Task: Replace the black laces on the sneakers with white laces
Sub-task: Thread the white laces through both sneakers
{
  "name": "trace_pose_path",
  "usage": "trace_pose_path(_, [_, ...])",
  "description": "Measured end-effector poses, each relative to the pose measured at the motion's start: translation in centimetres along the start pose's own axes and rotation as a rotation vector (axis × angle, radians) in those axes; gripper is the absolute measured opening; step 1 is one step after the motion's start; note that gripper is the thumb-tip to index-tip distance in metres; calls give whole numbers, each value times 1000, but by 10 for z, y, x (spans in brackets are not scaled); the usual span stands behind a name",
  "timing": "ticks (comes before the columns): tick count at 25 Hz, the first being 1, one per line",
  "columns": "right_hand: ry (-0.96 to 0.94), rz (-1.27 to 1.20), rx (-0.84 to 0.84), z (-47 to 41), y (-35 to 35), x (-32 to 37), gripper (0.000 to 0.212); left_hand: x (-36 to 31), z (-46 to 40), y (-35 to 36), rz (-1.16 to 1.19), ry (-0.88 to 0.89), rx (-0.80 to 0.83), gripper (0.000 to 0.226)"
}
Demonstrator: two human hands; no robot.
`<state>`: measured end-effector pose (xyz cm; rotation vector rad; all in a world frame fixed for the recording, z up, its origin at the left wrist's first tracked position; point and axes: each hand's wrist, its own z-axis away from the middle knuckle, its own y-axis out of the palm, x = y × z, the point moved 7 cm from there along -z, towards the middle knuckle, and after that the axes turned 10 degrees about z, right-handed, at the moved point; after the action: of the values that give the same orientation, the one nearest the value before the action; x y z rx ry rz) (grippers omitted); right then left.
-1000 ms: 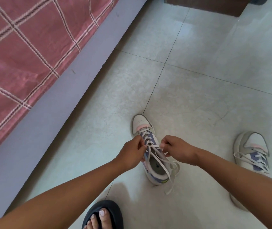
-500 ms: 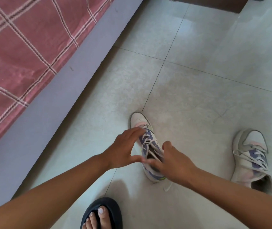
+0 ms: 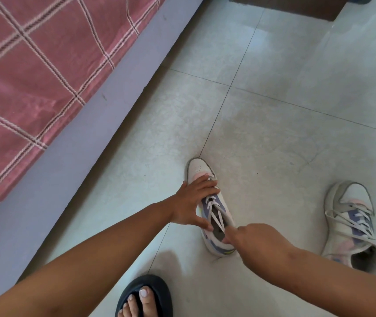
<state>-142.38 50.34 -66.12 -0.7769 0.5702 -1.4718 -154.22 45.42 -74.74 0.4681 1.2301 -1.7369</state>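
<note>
- Both hands have dropped the white laces [image 3: 214, 210]: left hand [image 3: 192, 205] now grips the near sneaker [image 3: 210, 207] at its forefoot.
- Right hand [image 3: 254, 242] curls on its heel, 5 o'clock side.
- Second sneaker [image 3: 351, 223] sits at 3 o'clock on the floor [image 3: 285, 124].

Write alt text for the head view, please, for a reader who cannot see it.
A person's left hand holds a white-laced sneaker on a tiled floor, while the right hand grips its heel. A second sneaker stands to the right, and a bed to the left.
</note>
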Motion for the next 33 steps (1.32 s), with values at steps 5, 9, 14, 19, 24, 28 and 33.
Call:
trace_pose_path(5, [-45,-50,13,-3,-5,-4,26,-9,-1,-3,-37,-6,60,95])
trace_pose_path(9, [24,-989,-39,-20,-38,-42,34,-20,-1,1,-55,-18,153,79])
trace_pose_path(14, [51,-1421,-252,-35,-95,-92,33,-22,8,-11,245,-78,12,26])
trace_pose_path(19, [458,-376,-628,-37,-100,-122,29,-15,18,-39,502,-181,-359,19])
trace_pose_path(24, [365,-745,-238,-57,-2,-57,40,9,32,-48,967,-362,-515,29])
trace_pose_path(28, [371,-982,-265,-71,12,-35,26,11,39,-50,1078,-388,-558,34])
trace_pose_path(33, [230,-798,-360,-79,-4,-23,32,-3,34,-65,984,-362,-561,33])
